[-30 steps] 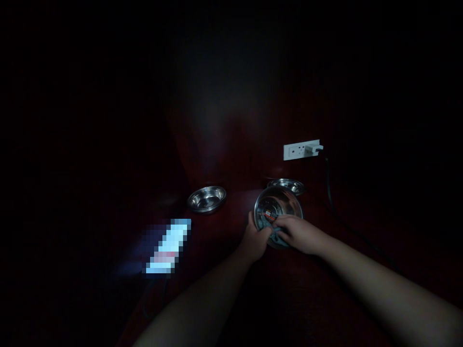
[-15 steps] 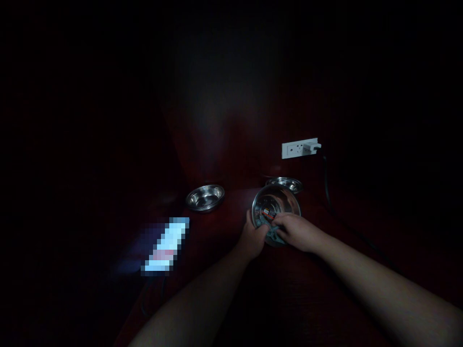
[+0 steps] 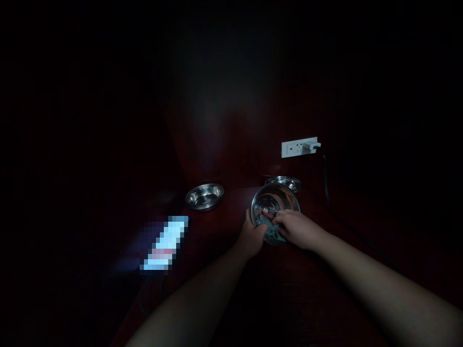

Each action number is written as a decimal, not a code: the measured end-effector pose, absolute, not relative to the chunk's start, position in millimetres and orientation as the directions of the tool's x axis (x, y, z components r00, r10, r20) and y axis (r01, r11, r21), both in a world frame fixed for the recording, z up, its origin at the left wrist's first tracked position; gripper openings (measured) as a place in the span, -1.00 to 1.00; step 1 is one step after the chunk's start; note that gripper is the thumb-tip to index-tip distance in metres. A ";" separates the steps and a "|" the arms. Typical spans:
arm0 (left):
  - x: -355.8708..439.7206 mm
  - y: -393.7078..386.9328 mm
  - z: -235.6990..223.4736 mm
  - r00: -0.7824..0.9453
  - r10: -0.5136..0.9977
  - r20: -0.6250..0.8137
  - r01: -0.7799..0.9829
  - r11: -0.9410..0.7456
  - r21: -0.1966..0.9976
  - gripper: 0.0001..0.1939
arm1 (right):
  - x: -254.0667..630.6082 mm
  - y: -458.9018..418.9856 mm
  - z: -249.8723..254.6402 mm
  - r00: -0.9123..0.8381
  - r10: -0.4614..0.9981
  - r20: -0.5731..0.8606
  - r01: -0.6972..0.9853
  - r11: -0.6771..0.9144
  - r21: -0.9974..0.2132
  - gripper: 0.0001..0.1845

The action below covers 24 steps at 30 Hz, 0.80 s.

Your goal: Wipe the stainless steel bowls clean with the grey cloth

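A deep steel bowl point(image 3: 278, 196) is held tilted, with a crumpled cloth point(image 3: 274, 234) tucked inside its mouth.
The bowl is placed toward four o'clock from the centre of the view, its round mouth turned toward the viewer and its smooth, shiny inner wall streaked with reflections. The grey-green cloth is bunched in loose folds and pressed against the lower inside, between six and seven o'clock of the mouth. Deeper in, a small orange-and-white patch point(image 3: 266, 211) is seen toward nine o'clock.

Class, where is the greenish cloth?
In the head view, right of centre, the greenish cloth is at the near side of the metal bowl, between the left hand and the right hand.
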<state>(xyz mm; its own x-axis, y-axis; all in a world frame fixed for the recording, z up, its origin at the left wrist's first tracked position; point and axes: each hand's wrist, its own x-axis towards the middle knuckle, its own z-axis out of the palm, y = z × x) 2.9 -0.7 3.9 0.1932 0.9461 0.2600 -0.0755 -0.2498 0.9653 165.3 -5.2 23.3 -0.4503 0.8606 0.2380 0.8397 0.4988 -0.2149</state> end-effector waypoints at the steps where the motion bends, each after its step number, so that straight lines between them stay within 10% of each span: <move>1: 2.7 -0.3 3.2 0.195 0.946 0.260 -0.080 -0.249 0.965 -0.52 | 165.6 -5.0 23.4 -0.448 0.861 0.241 0.844 0.496 -0.204 -0.80; 24: 2.5 0.0 0.9 0.181 0.949 0.257 -0.063 -0.250 0.966 -0.54 | 161.1 -11.8 22.8 -0.489 0.820 0.296 0.753 0.568 -0.331 -0.83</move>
<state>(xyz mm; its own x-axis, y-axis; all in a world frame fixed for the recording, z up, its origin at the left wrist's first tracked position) 2.5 0.0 0.9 0.1806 0.9493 0.2575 -0.0634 -0.2500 0.9662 161.1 -11.8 22.8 -0.4891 0.8205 0.2959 0.7533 0.5684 -0.3309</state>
